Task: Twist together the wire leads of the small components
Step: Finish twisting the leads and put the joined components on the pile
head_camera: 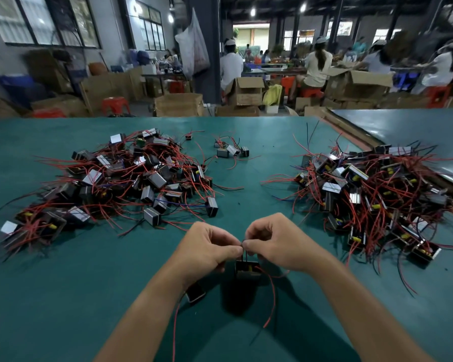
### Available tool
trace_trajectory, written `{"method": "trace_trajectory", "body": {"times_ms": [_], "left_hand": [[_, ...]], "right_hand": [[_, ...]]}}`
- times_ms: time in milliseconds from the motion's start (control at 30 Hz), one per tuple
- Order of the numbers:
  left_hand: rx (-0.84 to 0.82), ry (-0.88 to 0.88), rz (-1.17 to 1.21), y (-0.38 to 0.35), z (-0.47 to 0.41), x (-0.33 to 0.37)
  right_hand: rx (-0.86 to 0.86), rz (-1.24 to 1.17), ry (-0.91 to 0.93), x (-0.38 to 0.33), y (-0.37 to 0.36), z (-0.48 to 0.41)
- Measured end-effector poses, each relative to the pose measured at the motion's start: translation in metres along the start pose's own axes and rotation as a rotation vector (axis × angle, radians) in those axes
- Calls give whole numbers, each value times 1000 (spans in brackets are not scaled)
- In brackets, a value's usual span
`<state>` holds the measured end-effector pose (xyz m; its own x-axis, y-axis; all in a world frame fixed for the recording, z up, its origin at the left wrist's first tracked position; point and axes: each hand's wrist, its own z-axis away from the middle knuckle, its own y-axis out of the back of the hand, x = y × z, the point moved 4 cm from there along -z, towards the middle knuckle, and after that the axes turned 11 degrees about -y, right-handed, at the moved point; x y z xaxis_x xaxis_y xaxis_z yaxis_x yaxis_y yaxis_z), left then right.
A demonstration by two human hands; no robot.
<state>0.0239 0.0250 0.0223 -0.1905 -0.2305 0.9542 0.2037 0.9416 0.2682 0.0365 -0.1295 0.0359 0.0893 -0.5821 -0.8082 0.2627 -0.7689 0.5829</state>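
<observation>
Head camera: At a green-topped table (63, 283) in a workshop, a person's left hand (207, 246) and right hand (275, 244) meet fingertip to fingertip above the near edge. Each has its fingers curled and pinches the dark wire leads (243, 253) between thumb and forefinger. The leads run straight down from the pinch to a small component (247, 269), a dark block with a yellow part on top, which sits just beneath the two hands. Whether it hangs or rests on the table cannot be told. A red wire (272, 296) curls from it down toward the viewer. A second component (195, 292) shows under the left wrist, with another red wire (174, 325) trailing below it. To the left, well apart from the hands, lies a large pile (120, 184) of like components tangled in red wires. A similar heap (372, 194) lies to the right, and a small cluster (230, 150) of a few sits between them, farther back. Beyond the table, blurred, are cardboard boxes (246, 91), red stools (115, 103) and seated workers (318, 64) in white caps.
</observation>
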Motion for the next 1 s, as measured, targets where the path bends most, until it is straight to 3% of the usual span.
{"method": "trace_trajectory", "body": {"times_ms": [233, 467, 533, 700, 1000], "left_hand": [[-4, -31, -52, 0, -2, 0], [-46, -217, -254, -7, 2, 9], [-41, -165, -156, -6, 0, 9], [-84, -2, 136, -1, 3, 10], [-205, 103, 212, -4, 6, 6]], "right_hand": [[-58, -8, -99, 1, -2, -2], [-195, -178, -423, 12, -4, 4], [-220, -209, -350, 9, -1, 5], [-181, -251, 35, -6, 7, 8], [-207, -157, 180, -8, 10, 13]]}}
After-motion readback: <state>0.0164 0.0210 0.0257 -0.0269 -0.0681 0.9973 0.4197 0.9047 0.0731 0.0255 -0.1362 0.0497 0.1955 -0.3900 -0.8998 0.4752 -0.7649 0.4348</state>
